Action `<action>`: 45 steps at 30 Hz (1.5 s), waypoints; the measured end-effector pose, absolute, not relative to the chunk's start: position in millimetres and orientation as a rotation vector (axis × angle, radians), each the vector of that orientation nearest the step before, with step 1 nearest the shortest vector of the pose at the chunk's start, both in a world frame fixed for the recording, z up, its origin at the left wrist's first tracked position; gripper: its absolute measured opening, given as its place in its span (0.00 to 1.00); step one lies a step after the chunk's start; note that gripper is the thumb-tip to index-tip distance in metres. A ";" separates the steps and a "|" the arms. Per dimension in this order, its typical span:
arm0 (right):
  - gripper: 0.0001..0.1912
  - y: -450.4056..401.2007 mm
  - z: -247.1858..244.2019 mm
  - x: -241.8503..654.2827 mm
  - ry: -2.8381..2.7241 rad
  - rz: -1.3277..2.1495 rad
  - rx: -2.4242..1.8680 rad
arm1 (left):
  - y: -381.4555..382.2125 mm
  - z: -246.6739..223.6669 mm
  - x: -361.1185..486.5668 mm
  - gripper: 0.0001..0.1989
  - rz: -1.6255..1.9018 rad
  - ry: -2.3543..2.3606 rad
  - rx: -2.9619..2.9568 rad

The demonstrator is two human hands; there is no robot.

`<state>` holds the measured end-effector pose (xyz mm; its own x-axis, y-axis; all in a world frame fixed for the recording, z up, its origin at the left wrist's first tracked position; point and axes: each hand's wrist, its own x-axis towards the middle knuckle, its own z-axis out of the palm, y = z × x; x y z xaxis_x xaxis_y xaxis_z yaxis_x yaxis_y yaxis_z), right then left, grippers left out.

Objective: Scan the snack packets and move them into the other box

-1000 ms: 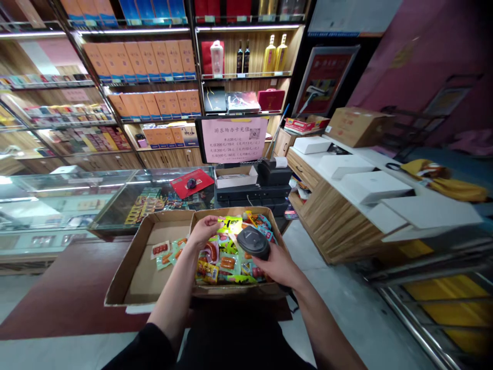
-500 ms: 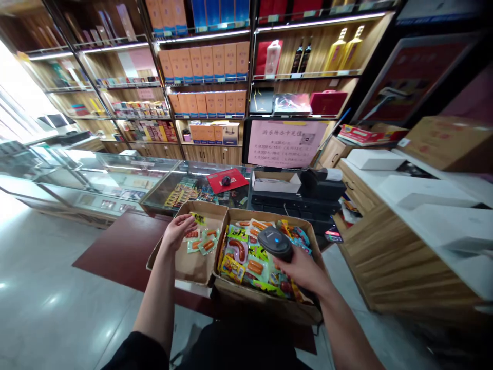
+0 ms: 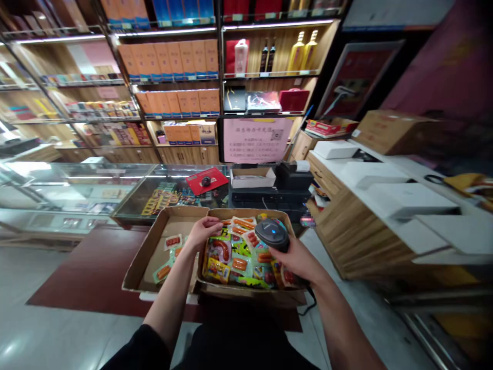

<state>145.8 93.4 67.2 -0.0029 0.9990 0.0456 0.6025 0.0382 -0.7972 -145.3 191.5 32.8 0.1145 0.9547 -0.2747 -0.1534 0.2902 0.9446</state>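
Observation:
My left hand [image 3: 206, 231] reaches over the divide between two cardboard sections, its fingers stretched out above the left side of the packed box [image 3: 250, 293]. No packet shows clearly in its fingers. Under and beside it lie snack packets, among them a curved sausage pack [image 3: 222, 250], a small sausage pack [image 3: 239, 264] and a yellow packet [image 3: 218, 269]. My right hand [image 3: 295, 257] is closed round a black barcode scanner [image 3: 272, 234] with a blue light, held over the box's right part. The shallow left section [image 3: 148, 259] holds a few sausage packs [image 3: 163, 273], partly hidden by my forearm.
Behind the box stands a glass display counter [image 3: 131, 192] with a red sheet [image 3: 211, 181] on it. A small white tray [image 3: 252, 178] and a black machine [image 3: 295, 177] are beside it. A wooden cabinet [image 3: 339, 231] with white boxes borders the right.
My left hand has moved right, from over the left section, near a yellow-green packet, to the packed box's left side. The scanner stays in my right hand. The view has turned right.

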 end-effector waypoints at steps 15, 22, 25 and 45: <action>0.15 37.3 71.6 192.7 -1.369 0.726 -1.848 | 201.2 9.2 -1.6 0.20 0.526 1.019 1.714; 0.15 29.2 69.1 195.5 -1.345 0.725 -1.842 | 192.3 17.0 13.3 0.25 0.506 1.168 1.959; 0.15 30.3 67.3 195.9 -1.353 0.720 -1.846 | 192.7 20.4 12.2 0.21 0.452 1.160 1.959; 0.21 79.3 81.8 148.1 -1.619 0.844 -1.687 | 234.0 46.3 -69.7 0.22 0.909 0.987 0.902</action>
